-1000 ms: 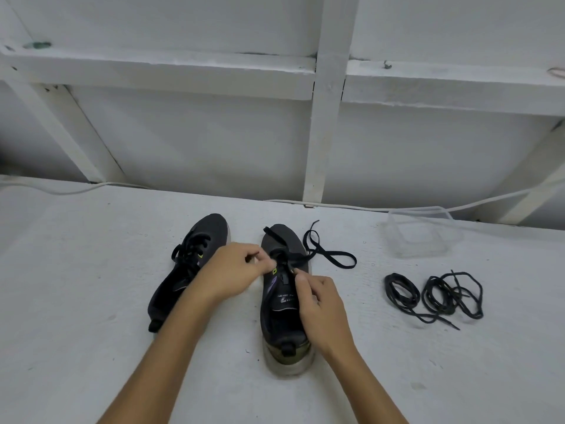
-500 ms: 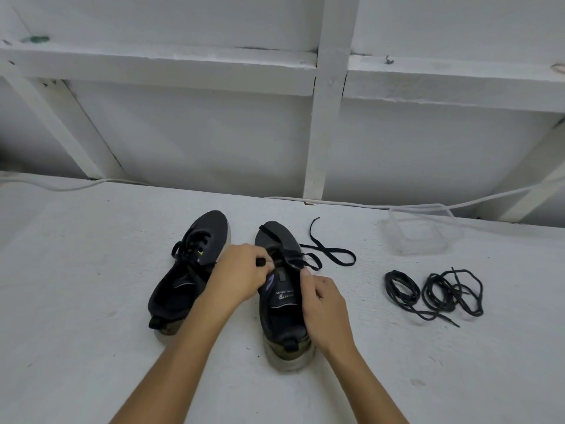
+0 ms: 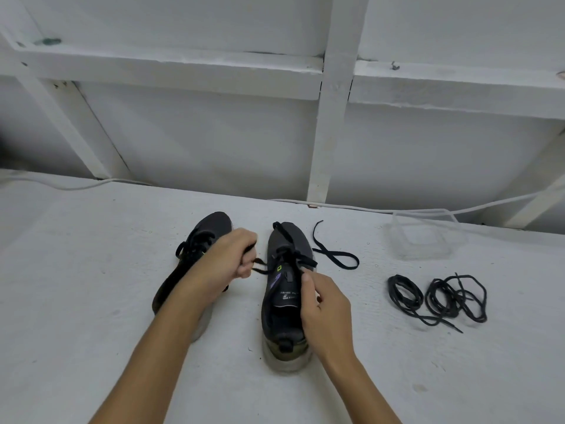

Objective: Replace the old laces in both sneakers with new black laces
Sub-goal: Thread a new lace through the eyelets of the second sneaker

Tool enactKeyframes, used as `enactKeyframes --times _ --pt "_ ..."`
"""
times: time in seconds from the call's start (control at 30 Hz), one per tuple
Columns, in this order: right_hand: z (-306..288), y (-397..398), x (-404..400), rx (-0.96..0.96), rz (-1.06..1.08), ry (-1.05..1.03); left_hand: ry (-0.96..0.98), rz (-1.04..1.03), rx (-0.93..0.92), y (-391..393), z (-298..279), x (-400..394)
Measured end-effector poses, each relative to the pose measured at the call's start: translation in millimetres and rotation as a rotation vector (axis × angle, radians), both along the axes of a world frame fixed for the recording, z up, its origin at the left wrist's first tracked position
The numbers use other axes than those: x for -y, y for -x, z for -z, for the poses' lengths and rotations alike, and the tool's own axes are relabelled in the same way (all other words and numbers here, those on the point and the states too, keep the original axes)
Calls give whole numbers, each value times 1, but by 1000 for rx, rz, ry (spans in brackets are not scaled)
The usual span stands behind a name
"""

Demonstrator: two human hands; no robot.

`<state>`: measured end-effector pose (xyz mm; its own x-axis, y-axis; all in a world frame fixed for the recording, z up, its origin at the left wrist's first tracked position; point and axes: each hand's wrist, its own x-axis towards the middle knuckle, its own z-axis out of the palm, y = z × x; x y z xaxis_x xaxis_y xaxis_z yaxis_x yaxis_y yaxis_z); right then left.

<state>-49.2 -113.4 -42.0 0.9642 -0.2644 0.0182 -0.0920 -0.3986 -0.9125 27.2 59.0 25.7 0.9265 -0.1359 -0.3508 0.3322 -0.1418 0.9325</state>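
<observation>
Gripping one end of the flat black lace in my left hand, I have those fingers curled tight round it just off the left side of the right sneaker, with the lace running from my fist across the shoe's upper eyelets. My right hand sits against the right edge of the same sneaker, thumb and forefinger pinched together at the eyelet row, touching the lace where it crosses; the other fingers are loosely curled. The free part of that lace trails off the toe side and lies in a long loop on the table to the right of the shoe. This sneaker stands upright, toe pointing away from me, heel nearest me. The left sneaker lies just beside it, partly hidden under my left wrist, and is laced in black. Well to the right on the table rest two loose bundles of black laces, touching each other. Beyond them, near the back edge, stands a clear plastic container, and a white cable runs along the foot of the white wall.
</observation>
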Motion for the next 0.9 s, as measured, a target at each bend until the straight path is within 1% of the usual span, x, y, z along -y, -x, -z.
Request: enactKeyframes --times 0.07,0.1,0.13,0.17,0.2,0.23,0.27,0.3,0.37,0.4,0.5,0.63,0.67,0.7,0.73,0.8,0.9 --pt "-1 -1 0 -1 -14 10 -493 49 152 5 10 2" --pt "-1 -2 0 -12 -12 14 -664 92 222 7 11 5" --pt "-1 -2 1 -27 -9 23 -762 149 262 9 10 6" --pt "-1 -2 0 -43 -4 39 -805 208 265 9 9 7" --pt "-2 -2 0 -64 2 60 -785 255 246 8 6 7" --pt "-4 -3 -1 -85 8 84 -688 289 214 7 2 5" --pt "-6 -3 -1 -106 14 115 -508 300 171 7 -5 2" --pt "-8 -4 -2 -123 18 151 -282 285 132 6 -13 -2" --pt "-10 -5 -3 -150 26 203 171 205 111 2 -28 -9" --pt "-11 -5 -3 -163 28 210 322 153 116 1 -33 -13" --pt "-11 -5 -4 -185 28 226 576 11 166 0 -48 -22" --pt "-12 -6 -4 -213 19 232 786 -138 222 4 -62 -25" --pt "-12 -7 -3 -241 12 228 812 -157 225 4 -63 -24" --pt "-12 -8 -2 -266 9 227 796 -163 230 4 -63 -23" --pt "-11 -9 -1 -276 9 238 720 -157 243 2 -61 -23" --pt "-10 -9 -1 -268 14 262 439 -99 276 -1 -56 -21" --pt "-7 -6 -5 -233 14 202 12 -80 335 -4 -47 -18"
